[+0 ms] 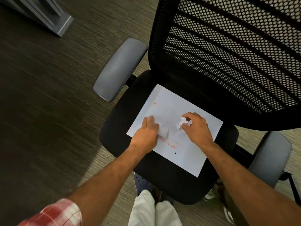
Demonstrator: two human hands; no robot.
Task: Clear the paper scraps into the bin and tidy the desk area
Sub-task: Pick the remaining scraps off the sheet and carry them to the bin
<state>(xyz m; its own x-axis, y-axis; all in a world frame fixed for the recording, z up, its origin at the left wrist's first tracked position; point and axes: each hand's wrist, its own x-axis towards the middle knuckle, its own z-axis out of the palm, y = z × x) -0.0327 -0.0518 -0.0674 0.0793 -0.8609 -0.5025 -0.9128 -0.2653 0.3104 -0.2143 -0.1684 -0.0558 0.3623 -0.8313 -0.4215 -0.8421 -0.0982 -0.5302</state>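
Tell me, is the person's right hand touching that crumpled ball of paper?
Touching. The head view shows the right hand with its fingers curled around the crumpled paper ball above the white sheet on the chair seat.

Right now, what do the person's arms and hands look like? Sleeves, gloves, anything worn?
Both hands are bare: no gloves, rings or watch visible on the left hand or right hand. Both forearms are uncovered. The left arm has a red-and-white plaid sleeve rolled up near the elbow. No sleeve shows on the right arm within the frame.
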